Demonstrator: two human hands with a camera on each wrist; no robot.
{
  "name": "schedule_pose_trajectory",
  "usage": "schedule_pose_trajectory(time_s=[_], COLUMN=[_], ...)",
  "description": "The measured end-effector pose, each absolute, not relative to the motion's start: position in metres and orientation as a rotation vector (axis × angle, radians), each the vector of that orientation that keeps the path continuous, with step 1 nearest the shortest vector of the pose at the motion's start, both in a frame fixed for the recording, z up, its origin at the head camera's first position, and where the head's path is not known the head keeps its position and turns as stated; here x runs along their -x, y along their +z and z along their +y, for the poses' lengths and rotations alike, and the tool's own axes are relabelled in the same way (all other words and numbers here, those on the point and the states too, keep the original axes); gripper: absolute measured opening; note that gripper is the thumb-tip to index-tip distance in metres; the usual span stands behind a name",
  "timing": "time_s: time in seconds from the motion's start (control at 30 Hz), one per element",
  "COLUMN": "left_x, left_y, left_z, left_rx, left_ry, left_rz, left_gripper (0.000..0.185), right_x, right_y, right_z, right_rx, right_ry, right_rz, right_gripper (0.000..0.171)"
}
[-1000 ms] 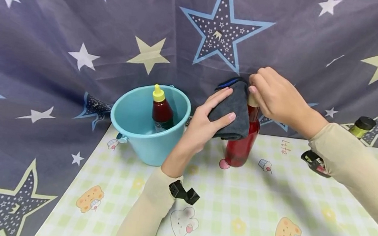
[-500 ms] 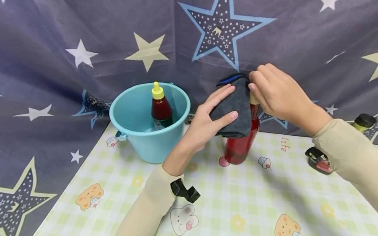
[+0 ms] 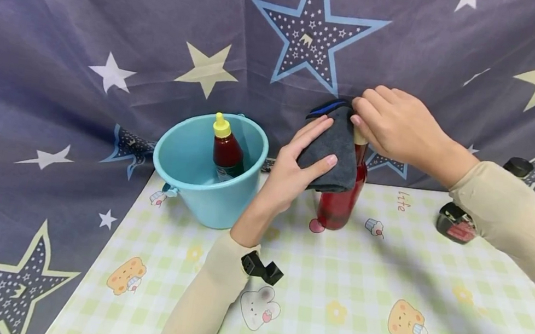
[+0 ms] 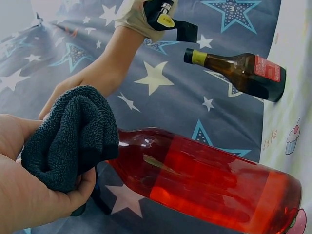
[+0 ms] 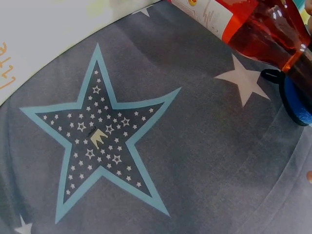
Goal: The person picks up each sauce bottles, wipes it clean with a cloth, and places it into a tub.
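A glass bottle (image 3: 339, 205) of red liquid stands on the table, its pale neck top partly covered by my right hand (image 3: 396, 124). That hand's curled fingers grip the bottle's top. My left hand (image 3: 294, 170) holds a folded dark grey cloth (image 3: 331, 152) against the bottle's neck and shoulder, thumb on the near side. In the left wrist view, my fingers curl round the bunched cloth (image 4: 73, 136) beside the neck of the red bottle (image 4: 209, 175). A blue edge of the cloth (image 5: 297, 105) shows behind the neck in the right wrist view.
A light blue bucket (image 3: 204, 204) stands left of the bottle, with a yellow-capped sauce bottle (image 3: 227, 154) inside. A dark brown bottle (image 4: 243, 75) with a red label stands to the right, partly behind my right sleeve (image 3: 519, 218). A star-printed curtain (image 3: 164, 28) hangs behind the table (image 3: 334, 274).
The head view has tipped slightly, so the scene sits a little higher. My right sleeve covers more of the dark bottle's neck. Both hands keep their hold on the cloth and bottle.
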State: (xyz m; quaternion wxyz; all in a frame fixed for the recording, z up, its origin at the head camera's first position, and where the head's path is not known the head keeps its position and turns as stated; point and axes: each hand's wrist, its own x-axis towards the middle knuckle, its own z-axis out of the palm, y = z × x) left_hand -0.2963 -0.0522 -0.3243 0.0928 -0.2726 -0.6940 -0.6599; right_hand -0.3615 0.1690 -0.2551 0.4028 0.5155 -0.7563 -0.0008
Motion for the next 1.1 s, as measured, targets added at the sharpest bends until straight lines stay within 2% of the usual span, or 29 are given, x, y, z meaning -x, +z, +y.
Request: schedule_pose_trajectory(time_s=[0.57, 1.1], left_x=[0.295, 0.2942], left_y=[-0.3248, -0.329], left_z=[-0.0484, -0.0425], left_rx=[0.803, 0.856], left_ry=[-1.968, -1.887], left_rz=[-2.049, -2.089], left_gripper=[0.06, 0.064], right_x=[0.3595, 0.3612], right_y=[-0.2493, -0.2524], right_z=[0.1691, 0.1674], right_rx=[-1.311, -1.306], right_ry=[-0.041, -0.028], right_rz=[-1.929, -1.89], right_gripper=[0.051, 0.045])
